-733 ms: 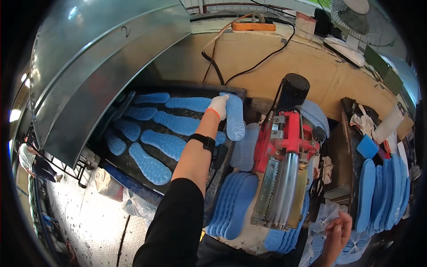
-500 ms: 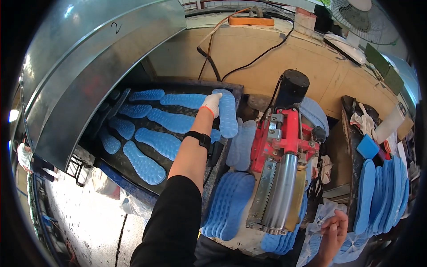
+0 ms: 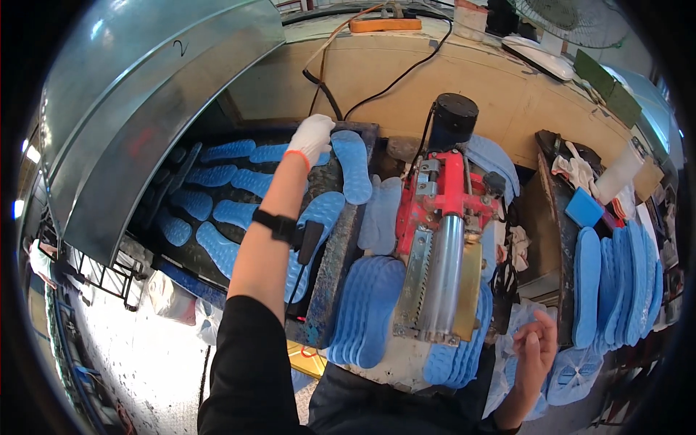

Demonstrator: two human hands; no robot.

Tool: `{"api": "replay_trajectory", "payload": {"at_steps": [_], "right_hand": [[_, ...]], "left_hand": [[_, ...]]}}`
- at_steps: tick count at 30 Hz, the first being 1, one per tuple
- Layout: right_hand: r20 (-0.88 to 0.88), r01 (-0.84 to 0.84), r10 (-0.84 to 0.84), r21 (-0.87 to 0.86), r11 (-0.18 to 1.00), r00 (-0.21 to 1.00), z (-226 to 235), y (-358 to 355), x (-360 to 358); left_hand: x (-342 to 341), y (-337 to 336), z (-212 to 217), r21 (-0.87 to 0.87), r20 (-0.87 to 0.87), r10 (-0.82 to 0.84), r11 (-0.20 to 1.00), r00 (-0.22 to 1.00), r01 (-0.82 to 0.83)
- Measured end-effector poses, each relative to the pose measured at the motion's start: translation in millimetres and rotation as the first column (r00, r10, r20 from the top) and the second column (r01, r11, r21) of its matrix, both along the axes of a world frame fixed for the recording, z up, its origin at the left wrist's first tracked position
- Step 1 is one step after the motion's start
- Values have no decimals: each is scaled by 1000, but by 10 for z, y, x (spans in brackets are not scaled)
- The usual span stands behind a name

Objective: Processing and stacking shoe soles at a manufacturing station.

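Observation:
My left hand (image 3: 313, 138), in a white glove with an orange cuff, is over the far side of a dark tray (image 3: 319, 304). Its fingers bend down, mostly hidden behind the back of the glove. Beneath it lies a blue bumpy insole (image 3: 268, 153), partly covered. Right of the glove, another blue insole (image 3: 353, 168) rests along the tray's right side. A third insole (image 3: 324, 212) lies slanted beside my wrist. My bare right hand (image 3: 535, 349) hovers at the lower right near a clear plastic bag (image 3: 500, 384), fingers loosely bent and apart, holding nothing visible.
Several more insoles lie in rows across the tray, under a raised metal hood (image 3: 174, 94). To its right stands a red machine (image 3: 453, 181) with a steel roller (image 3: 444, 279). Stacked insoles (image 3: 373, 312) sit beside it; others (image 3: 616, 283) stand at far right.
My left hand has let go of the insole at the tray's right side and moved left. That insole now lies there. My right hand stays raised at the lower right. The view has shifted.

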State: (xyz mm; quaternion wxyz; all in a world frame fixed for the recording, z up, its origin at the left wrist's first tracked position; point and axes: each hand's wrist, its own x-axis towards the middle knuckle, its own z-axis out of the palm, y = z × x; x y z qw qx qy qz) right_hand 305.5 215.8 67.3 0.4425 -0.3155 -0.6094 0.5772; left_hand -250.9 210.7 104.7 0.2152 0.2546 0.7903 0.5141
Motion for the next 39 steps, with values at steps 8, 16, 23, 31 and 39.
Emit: {"api": "replay_trajectory", "payload": {"at_steps": [8, 16, 23, 31, 39], "right_hand": [[304, -70, 75, -28, 997, 950, -1028, 140, 108], [638, -146, -314, 562, 814, 703, -1575, 77, -162], [643, 14, -300, 410, 912, 705, -1650, -68, -155], [733, 28, -367, 430, 902, 573, -1467, -137, -330], [708, -81, -422, 558, 826, 566, -1273, -257, -388]], "left_hand": [[2236, -1386, -72, 363, 165, -79, 932, 983, 14], [3128, -1435, -1146, -100, -816, -68, 995, 574, -24], [2537, -473, -1725, -320, -928, -123, 747, 351, -583], [2016, -660, -2282, -568, -823, -510, 748, 251, -343], [2792, -633, -1648, -466, -740, -298, 874, 603, -141]]}}
